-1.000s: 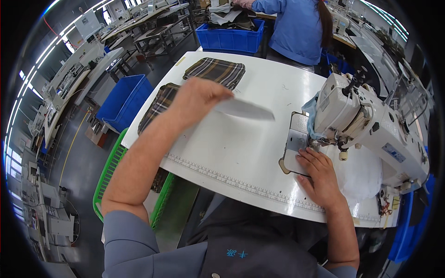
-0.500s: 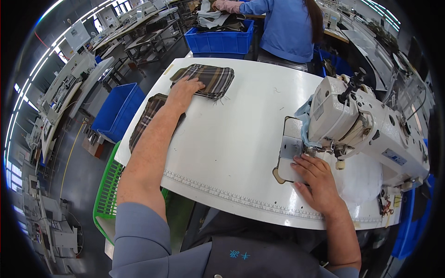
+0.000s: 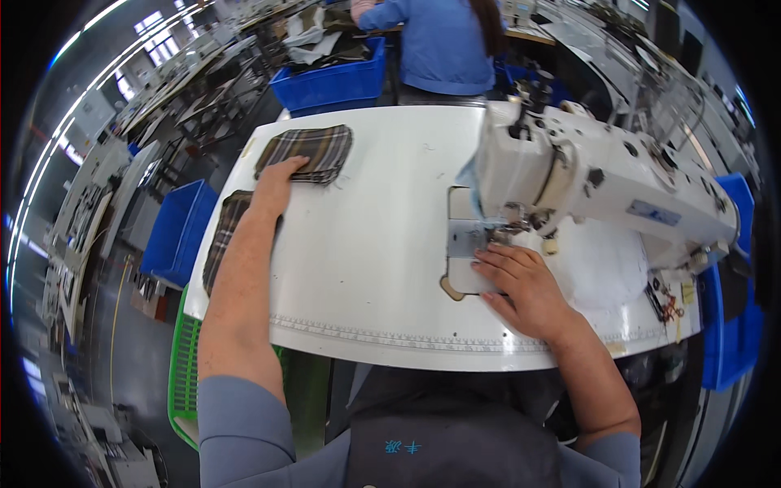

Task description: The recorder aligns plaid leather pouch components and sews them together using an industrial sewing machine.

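Note:
At the far left of the white sewing table, my left hand [image 3: 279, 180] lies on the near edge of a stack of brown plaid fabric pieces [image 3: 325, 146]. Its visible fingers are stretched over the top piece; some are hidden. A second plaid stack [image 3: 221, 236] sits nearer, partly covered by my left forearm. My right hand [image 3: 521, 285] rests flat, fingers outstretched, by the metal plate [image 3: 468, 240] under the sewing machine's head [image 3: 517, 171]. I see no fabric under these fingers. A light blue cloth [image 3: 468, 180] hangs at the machine's left side.
A printed ruler strip [image 3: 390, 335] runs along the table's front edge. Blue bins [image 3: 179, 232] stand left, right and behind the table; a green basket [image 3: 185, 366] is below its left end. Small tools [image 3: 665, 301] lie at the right. Beyond the table is a person in blue [image 3: 447, 49].
The whole view has shifted, so the table and machine appear further left. Both hands stay in about the same places on the fabric stack and beside the plate.

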{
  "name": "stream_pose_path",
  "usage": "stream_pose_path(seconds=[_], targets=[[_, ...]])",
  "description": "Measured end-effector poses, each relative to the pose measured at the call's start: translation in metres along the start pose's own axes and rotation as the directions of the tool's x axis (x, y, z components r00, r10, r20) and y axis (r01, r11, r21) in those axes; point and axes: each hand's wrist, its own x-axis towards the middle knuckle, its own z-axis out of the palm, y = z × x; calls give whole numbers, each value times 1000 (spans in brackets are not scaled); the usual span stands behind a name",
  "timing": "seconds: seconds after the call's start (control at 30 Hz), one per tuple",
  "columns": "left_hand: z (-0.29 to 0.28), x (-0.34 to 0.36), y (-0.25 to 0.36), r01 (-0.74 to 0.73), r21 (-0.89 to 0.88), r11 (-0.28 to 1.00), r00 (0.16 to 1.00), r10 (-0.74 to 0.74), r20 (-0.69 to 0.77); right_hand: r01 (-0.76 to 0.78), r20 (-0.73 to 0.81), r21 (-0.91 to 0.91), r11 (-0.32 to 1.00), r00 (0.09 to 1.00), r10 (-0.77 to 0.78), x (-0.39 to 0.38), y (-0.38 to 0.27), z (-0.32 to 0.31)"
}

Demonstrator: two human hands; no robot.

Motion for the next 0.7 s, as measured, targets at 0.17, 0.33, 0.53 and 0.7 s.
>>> stream_pose_path(seconds=[0.17, 0.33, 0.53, 0.7], targets=[[-15, -8, 3, -82, 317, 945, 997, 73, 40, 111, -127, 19, 994, 986, -107, 1, 10, 12], [-6, -32, 112, -245, -63, 967, 969, 246, 6, 179, -259, 49, 983, 953, -160, -9, 12, 14], [26, -96, 275, -368, -347, 863, 887, 438, 148, 184, -349, -49, 982, 918, -189, -48, -12, -9], [53, -84, 377, -516, -517, 683, 778, 626, 50, 119, -375, 10, 993, 921, -107, -100, -37, -2]])
